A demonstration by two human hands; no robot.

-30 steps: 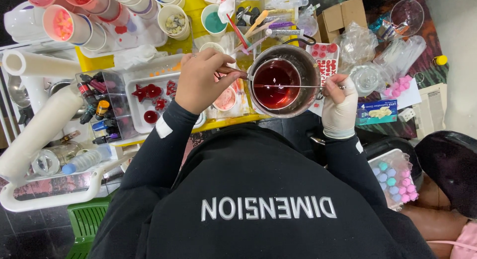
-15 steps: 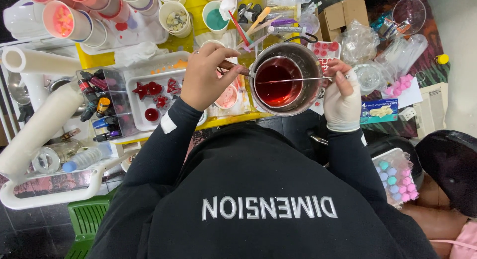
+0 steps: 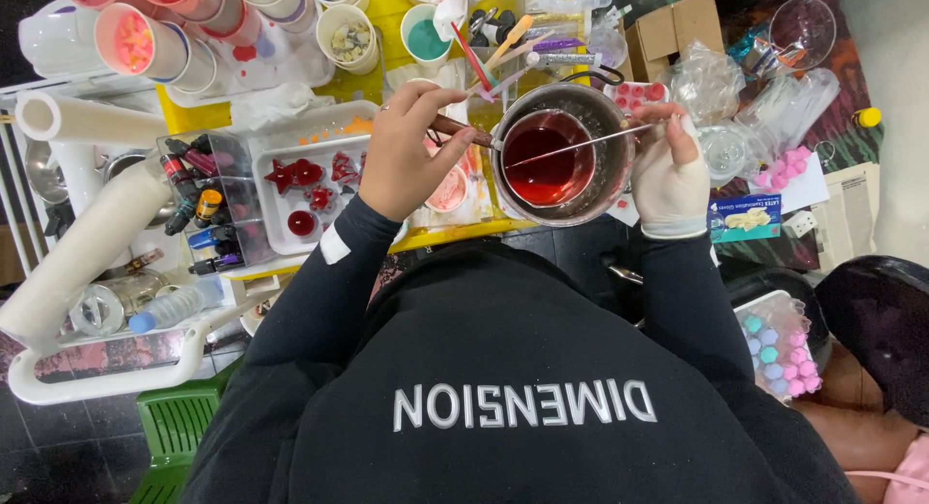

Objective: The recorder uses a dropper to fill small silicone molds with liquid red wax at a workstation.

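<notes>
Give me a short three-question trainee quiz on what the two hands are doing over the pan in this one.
1. True or false: the gloved hand holds the thin metal rod.
2. What colour is the liquid in the small pan? A) green B) red C) blue
3. Fill in: the bare hand grips the small pan by its wooden ____.
Key: 1 true; 2 B; 3 handle.
</notes>
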